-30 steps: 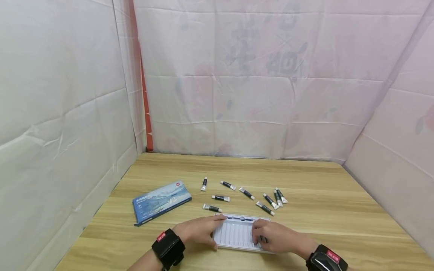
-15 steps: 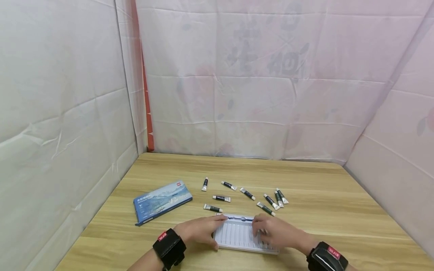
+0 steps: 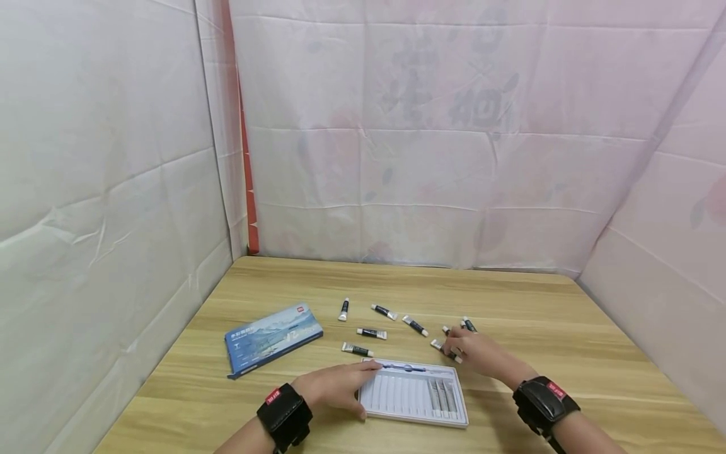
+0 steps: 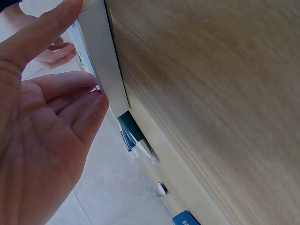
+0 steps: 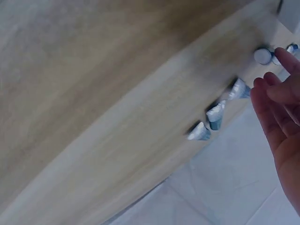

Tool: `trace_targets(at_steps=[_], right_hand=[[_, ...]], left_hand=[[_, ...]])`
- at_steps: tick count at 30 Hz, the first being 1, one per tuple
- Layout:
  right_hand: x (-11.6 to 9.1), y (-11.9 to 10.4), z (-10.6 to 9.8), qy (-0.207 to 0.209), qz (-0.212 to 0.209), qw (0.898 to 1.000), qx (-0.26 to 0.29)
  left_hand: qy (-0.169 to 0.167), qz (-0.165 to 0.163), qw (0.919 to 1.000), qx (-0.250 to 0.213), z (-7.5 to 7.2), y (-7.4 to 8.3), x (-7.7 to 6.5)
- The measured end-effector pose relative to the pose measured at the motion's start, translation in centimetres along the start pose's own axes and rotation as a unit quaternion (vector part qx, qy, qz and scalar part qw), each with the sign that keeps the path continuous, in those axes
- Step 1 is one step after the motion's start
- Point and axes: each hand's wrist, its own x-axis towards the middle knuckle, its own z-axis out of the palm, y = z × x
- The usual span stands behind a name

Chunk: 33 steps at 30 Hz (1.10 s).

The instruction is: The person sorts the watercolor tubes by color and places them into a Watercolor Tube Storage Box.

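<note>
Lying before the person on a wooden table (image 3: pixel 187 403), a white tray (image 3: pixel 394 394) is holding three grey tubes (image 3: pixel 443 398) in slots at its 3 o'clock end, with more slots running towards 9 and a slim blue brush (image 3: pixel 404 367) along 12. Head view, 12 o'clock pointing away from the person: the left hand (image 3: pixel 334 386) is gripping the tray at 9; the right hand (image 3: pixel 479 355) is partly covering a green tube (image 3: pixel 437 346) at 2. Loose tubes (image 3: pixel 384 311) are lying between 10 and 2; a blue box (image 3: pixel 274 334) is lying at 10.

Left wrist view: from where I am standing, thumb and fingers are bracing the tray's side wall; a steady hold here is probably serving the work best.

Right wrist view: the index finger (image 5: pixel 288 61) is showing apart from the other fingertips, near a white cap (image 5: pixel 262 56) at 2 o'clock; crimped ends (image 5: pixel 216 112) are facing out around 3. Whether anything is being pinched, I cannot tell. Good handling is likely calling for taking one tube by its mid-barrel, sparing its neighbours, and turning it parallel to a slot.
</note>
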Motion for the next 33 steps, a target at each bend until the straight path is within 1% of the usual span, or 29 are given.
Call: trace_targets(at_steps=[3, 8, 11, 15, 18, 19, 26, 29, 33], right_hand=[[-0.1, 0.4, 0.5, -0.011, 0.011, 1.0, 0.016], [0.1, 0.6, 0.9, -0.004, 0.019, 1.0, 0.025], [0.4, 0.7, 1.1, -0.001, 0.019, 1.0, 0.022], [0.8, 1.0, 1.5, 0.024, -0.01, 1.0, -0.015], [1.1, 1.4, 1.9, 0.044, -0.037, 0.997, -0.044], [1.2, 1.5, 2.0, 0.045, -0.039, 0.997, -0.049], [1.6, 1.6, 2.1, 0.032, -0.017, 0.998, -0.049], [1.6, 1.3, 1.8, 0.033, -0.029, 0.998, -0.055], [1.7, 0.4, 1.2, 0.049, -0.061, 0.995, -0.06]], left_hand=[[0.001, 0.003, 1.0, 0.0, -0.1, 0.1, -0.1], [-0.001, 0.001, 1.0, -0.003, -0.1, 0.1, 0.0], [-0.003, -0.002, 1.0, -0.003, 0.0, 0.0, 0.0], [-0.007, -0.009, 0.9999, -0.003, 0.0, 0.0, 0.0], [-0.008, -0.008, 0.9999, -0.002, 0.0, 0.0, 0.1], [-0.008, -0.007, 0.9999, -0.002, 0.0, -0.1, 0.1], [-0.006, -0.001, 1.0, 0.001, 0.0, -0.2, 0.1], [-0.003, 0.003, 1.0, 0.007, 0.1, -0.2, 0.2], [-0.002, 0.003, 1.0, 0.009, 0.2, -0.3, 0.2]])
